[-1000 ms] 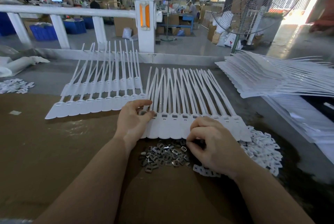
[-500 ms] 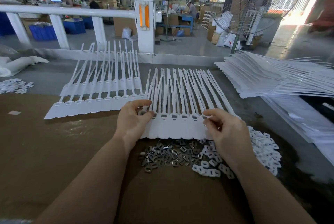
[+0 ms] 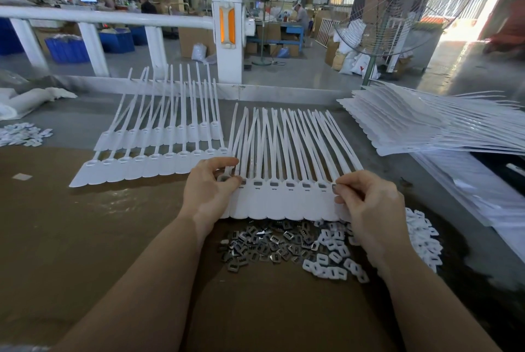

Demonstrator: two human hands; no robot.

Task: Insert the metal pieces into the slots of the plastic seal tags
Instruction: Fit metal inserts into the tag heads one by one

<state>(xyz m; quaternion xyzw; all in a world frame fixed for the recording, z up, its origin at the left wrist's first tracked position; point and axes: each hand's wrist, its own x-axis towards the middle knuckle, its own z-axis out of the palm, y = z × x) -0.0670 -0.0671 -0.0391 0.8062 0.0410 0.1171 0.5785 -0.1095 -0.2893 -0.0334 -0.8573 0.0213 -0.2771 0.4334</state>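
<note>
Now the right hand (image 3: 372,209) is up off the pile of metal pieces (image 3: 255,246), where it was picking 1 s ago, and pinches a small grey piece at the rightmost slot of the tag strip (image 3: 284,204). Judged: insertion underway; most visible slots btwn the hands already show metal. Left hand (image 3: 208,189) hasn't moved, thumb & fingers gripping the strip's left end. White plastic clips (image 3: 335,263) lie loose under the right wrist. No bins nearby; everything sits loose on the cardboard (image 3: 71,238).
</note>
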